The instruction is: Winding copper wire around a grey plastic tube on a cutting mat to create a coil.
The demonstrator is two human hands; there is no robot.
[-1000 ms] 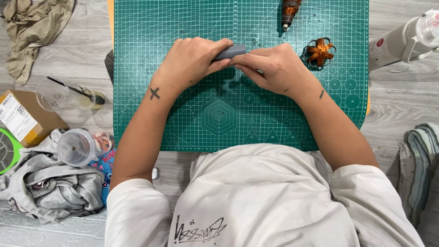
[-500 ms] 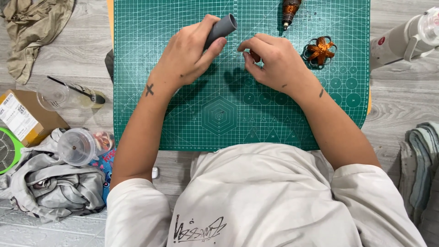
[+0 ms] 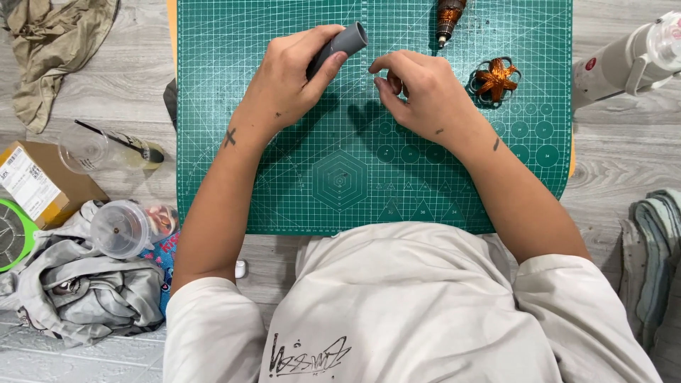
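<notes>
Left hand [image 3: 294, 78] is gripping a short grey tube [image 3: 339, 47], fingers wrapped around its lower part, open end sticking out and tilting up to the right. Tube is sitting over the upper middle of the green cutting mat [image 3: 355, 184], lifted off it as far as the head view shows.

Right hand [image 3: 418, 92] is resting just right of the tube, apart from it, fingers curling in with thumb and forefinger pinching together. Something small may be sitting in the pinch; too small to tell.

A copper-wound coil piece [image 3: 495, 78] is lying on the mat near the right hand, not touching. A copper-coloured tool tip [image 3: 447, 18] is poking in at the mat's top edge.

Off the mat, left: clear plastic cup [image 3: 89, 147] with a brush [image 3: 120, 140] across it, a second cup [image 3: 120, 228] on its side, cardboard box [image 3: 39, 186], crumpled cloths [image 3: 78, 291]. Right: white bottle [image 3: 628, 60] lying on the floor.
</notes>
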